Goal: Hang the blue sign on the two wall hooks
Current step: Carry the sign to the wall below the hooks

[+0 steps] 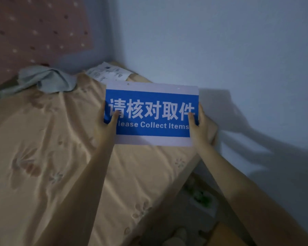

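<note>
Gripping the blue sign (152,114) by its short edges, your left hand (105,125) and right hand (201,128) pinch it above the bed (43,157), beside the bare wall (220,41), open room above.

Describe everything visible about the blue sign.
The blue sign is a thin, stiff-looking rectangular card: a blue panel with white Chinese characters and "Please Collect Items", inside pale margins. Two small holes pierce its top margin. Held upright facing the camera above the bed, it is gripped at its side edges by the left hand and right hand.
</note>
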`<action>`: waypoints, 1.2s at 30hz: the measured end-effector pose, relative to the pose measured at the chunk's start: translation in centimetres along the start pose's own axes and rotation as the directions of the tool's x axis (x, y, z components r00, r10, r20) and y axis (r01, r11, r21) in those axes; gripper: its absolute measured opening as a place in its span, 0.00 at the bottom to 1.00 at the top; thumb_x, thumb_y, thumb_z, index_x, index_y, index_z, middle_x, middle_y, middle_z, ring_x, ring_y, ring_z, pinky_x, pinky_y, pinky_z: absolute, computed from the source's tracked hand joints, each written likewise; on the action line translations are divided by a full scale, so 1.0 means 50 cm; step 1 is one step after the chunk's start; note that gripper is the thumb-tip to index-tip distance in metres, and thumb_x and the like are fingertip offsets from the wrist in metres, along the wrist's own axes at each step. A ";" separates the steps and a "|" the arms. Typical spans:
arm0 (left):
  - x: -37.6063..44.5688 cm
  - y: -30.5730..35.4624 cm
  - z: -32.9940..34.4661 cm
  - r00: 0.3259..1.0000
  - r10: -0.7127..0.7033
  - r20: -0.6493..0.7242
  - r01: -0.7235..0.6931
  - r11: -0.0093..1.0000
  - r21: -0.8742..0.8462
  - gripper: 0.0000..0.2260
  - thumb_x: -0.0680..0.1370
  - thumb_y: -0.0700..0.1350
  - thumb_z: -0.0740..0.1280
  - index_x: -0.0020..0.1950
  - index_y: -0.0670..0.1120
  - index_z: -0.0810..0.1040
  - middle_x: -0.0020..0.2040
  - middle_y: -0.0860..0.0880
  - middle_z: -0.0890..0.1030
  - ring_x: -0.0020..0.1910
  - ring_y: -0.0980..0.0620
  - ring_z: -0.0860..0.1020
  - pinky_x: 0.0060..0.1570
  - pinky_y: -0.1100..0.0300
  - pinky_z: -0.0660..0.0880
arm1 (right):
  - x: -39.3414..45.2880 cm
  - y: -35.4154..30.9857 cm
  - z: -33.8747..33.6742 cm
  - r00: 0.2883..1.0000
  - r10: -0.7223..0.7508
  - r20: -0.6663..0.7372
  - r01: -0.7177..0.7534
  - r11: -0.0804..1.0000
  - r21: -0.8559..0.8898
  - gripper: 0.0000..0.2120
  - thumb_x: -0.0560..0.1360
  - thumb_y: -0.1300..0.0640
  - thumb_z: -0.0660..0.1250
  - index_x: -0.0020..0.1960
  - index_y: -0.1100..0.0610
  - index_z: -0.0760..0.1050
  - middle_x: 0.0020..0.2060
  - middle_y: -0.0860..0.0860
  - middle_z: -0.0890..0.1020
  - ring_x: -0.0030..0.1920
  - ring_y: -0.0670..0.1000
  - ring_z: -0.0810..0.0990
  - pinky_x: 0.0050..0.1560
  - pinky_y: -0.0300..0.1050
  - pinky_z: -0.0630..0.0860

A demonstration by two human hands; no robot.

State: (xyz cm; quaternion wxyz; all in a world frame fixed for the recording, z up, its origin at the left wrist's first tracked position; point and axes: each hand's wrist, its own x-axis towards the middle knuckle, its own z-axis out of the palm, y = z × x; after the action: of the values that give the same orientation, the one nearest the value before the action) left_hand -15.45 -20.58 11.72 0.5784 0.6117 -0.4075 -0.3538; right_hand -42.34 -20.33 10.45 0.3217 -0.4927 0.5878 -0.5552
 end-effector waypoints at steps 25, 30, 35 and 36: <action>-0.119 0.436 0.604 0.837 0.429 0.339 -0.373 0.902 -0.220 0.25 0.77 0.51 0.66 0.74 0.57 0.65 0.69 0.57 0.74 0.68 0.55 0.73 0.63 0.58 0.70 | 0.080 -0.280 -0.606 0.715 -0.305 -0.629 0.304 0.946 -0.114 0.18 0.80 0.57 0.60 0.69 0.47 0.68 0.54 0.40 0.80 0.47 0.35 0.82 0.41 0.31 0.80; -0.160 0.541 0.677 0.792 0.512 0.332 -0.419 0.852 -0.314 0.25 0.77 0.52 0.65 0.74 0.58 0.64 0.71 0.56 0.72 0.68 0.53 0.72 0.60 0.60 0.68 | 0.090 -0.362 -0.698 0.605 -0.355 -0.713 0.371 0.918 -0.142 0.20 0.79 0.56 0.62 0.68 0.41 0.66 0.47 0.33 0.81 0.41 0.33 0.83 0.37 0.30 0.79; -0.196 0.634 0.744 0.745 0.583 0.324 -0.442 0.796 -0.414 0.26 0.77 0.52 0.65 0.74 0.58 0.63 0.71 0.55 0.72 0.68 0.51 0.72 0.60 0.59 0.68 | 0.094 -0.438 -0.784 0.504 -0.454 -0.734 0.389 0.879 -0.276 0.23 0.79 0.56 0.61 0.73 0.47 0.64 0.60 0.46 0.79 0.48 0.37 0.82 0.47 0.31 0.80; -0.204 0.653 0.758 0.740 0.593 0.318 -0.446 0.786 -0.428 0.26 0.77 0.52 0.65 0.74 0.58 0.63 0.71 0.55 0.72 0.68 0.51 0.73 0.60 0.58 0.68 | 0.094 -0.454 -0.800 0.487 -0.473 -0.734 0.393 0.869 -0.300 0.23 0.79 0.56 0.61 0.74 0.48 0.64 0.61 0.46 0.79 0.49 0.37 0.81 0.48 0.30 0.79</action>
State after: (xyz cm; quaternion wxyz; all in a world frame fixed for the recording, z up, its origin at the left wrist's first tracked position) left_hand -56.87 -27.18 40.79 0.6404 0.2723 -0.6186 -0.3648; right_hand -75.78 -8.99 40.34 -0.1437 -0.3424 0.5490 -0.7488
